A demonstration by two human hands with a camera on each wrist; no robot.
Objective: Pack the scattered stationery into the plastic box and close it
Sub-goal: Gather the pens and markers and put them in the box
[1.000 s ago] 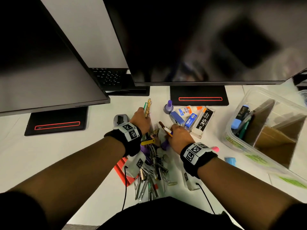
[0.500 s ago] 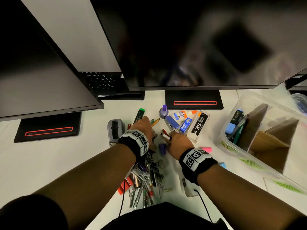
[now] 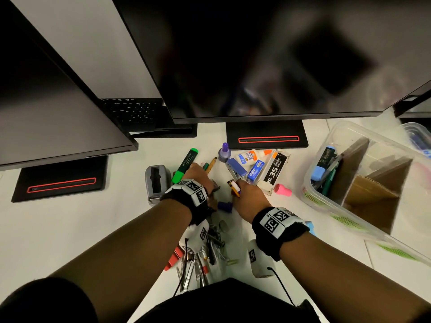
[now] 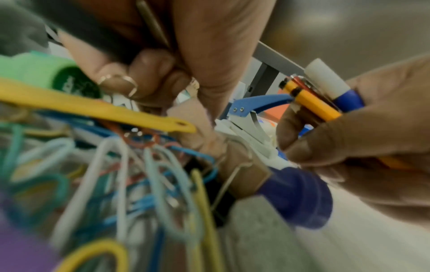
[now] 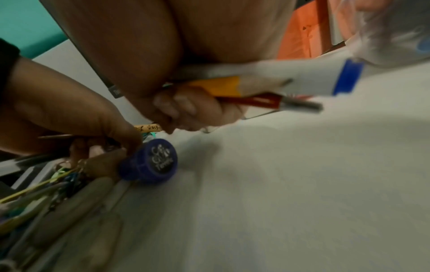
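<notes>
My left hand [image 3: 198,175] hovers over the stationery pile, fingers curled round a wooden pencil [image 3: 211,163] and a green pen. The left wrist view shows its fingers [image 4: 149,70] wrapped on a thin stick [image 4: 151,24]. A green highlighter [image 3: 185,165] lies just left of it. My right hand [image 3: 247,194] grips a bundle of pens [image 3: 234,186]: a white marker [image 5: 267,81], a yellow pencil and a red pen. A blue stamp [image 3: 225,206] lies between the hands. The open plastic box [image 3: 349,220] stands at the right with highlighters and pens in one compartment.
Two monitors overhang the desk, their bases behind the pile. A grey tape dispenser [image 3: 155,180], glue bottle [image 3: 251,156], blue stapler [image 3: 235,167], staple box [image 3: 275,169] and pink stamp [image 3: 282,190] lie around. Paperclips and binder clips [image 3: 205,252] are heaped near me.
My left hand has come down with its pencils beside the green highlighter. The right hand keeps its bundle and has shifted slightly towards the staple box.
</notes>
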